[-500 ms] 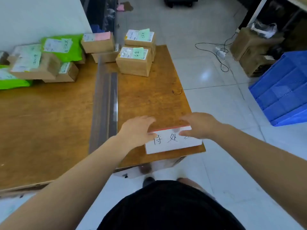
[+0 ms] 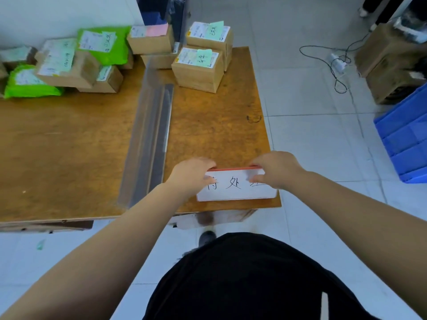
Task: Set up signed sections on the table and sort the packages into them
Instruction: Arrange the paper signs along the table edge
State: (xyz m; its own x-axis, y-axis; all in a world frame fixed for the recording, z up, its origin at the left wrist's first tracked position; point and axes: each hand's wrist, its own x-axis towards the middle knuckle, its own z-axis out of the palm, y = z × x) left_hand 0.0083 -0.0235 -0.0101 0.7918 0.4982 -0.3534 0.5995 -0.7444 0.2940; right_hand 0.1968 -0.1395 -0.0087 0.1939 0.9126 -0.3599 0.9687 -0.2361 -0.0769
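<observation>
A white sign (image 2: 235,189) with black handwriting and a red top edge stands at the near right corner of the wooden table (image 2: 215,125). My left hand (image 2: 191,175) pinches its top left corner, fingers behind and thumb in front. At the top right corner my right hand (image 2: 275,169) holds it the same way. Cardboard packages with green notes (image 2: 198,68) are stacked at the far right of the table. More boxes and green mailers (image 2: 69,63) lie at the far left.
A clear plastic divider strip (image 2: 150,139) runs front to back across the table, splitting it in two. Blue crates (image 2: 404,139) stand on the tiled floor to the right, with brown cartons (image 2: 388,58) and a cable (image 2: 335,63) behind them.
Both hands have shifted from resting over the sign to pinching its top corners; the sign stays at the near right corner.
</observation>
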